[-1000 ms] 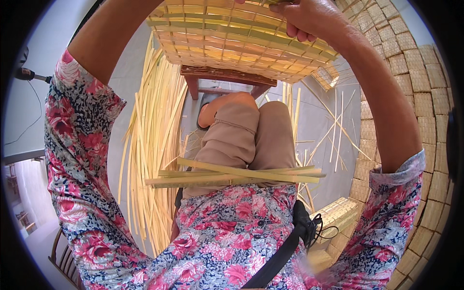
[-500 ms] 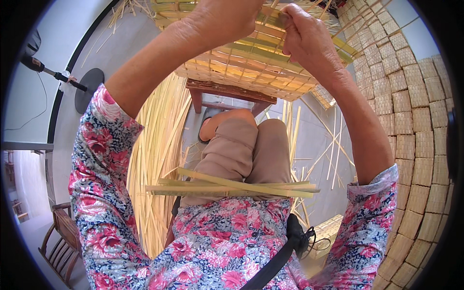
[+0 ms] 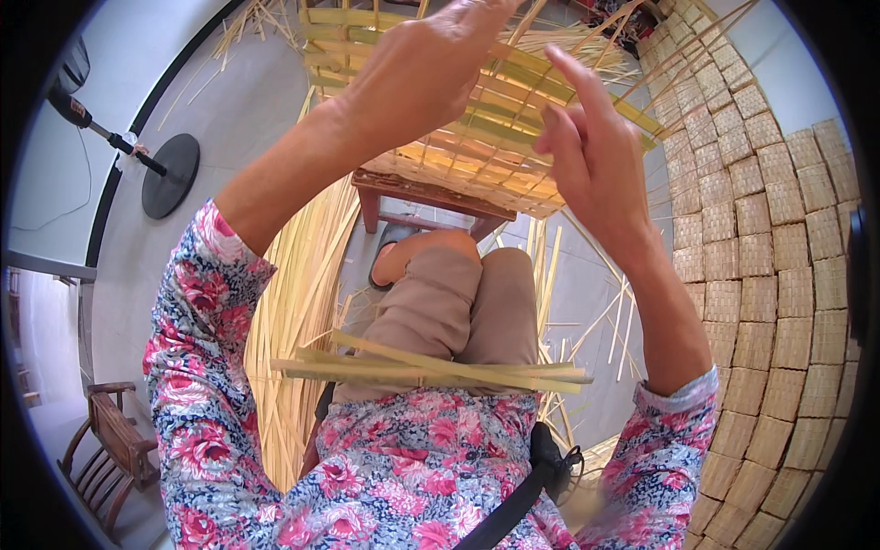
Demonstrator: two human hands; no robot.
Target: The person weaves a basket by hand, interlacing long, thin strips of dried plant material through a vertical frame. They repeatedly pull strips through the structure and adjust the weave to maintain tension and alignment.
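A partly woven basket (image 3: 449, 156) of pale yellow and green split strips, apparently bamboo, rests on a low wooden stool (image 3: 431, 188) beyond my knees. My left hand (image 3: 426, 69) reaches over its wall, fingers drawn together at an upright bamboo strip (image 3: 524, 26) by the top edge of the view; the fingertips are partly cut off. My right hand (image 3: 600, 151) hovers just right of the wall, forefinger stretched out and thumb apart, with nothing in it. Several flat green strips (image 3: 440, 369) lie across my lap.
Long loose strips (image 3: 302, 312) are heaped left of my legs. More strips (image 3: 623, 330) lie scattered on the grey floor to the right. Stacked woven pieces (image 3: 756, 275) line the right side. A round black stand base (image 3: 171, 174) and a wooden chair (image 3: 119, 440) are at left.
My right hand has come off the basket's wall, moving down and opening its fingers. The left hand has shifted slightly down in view.
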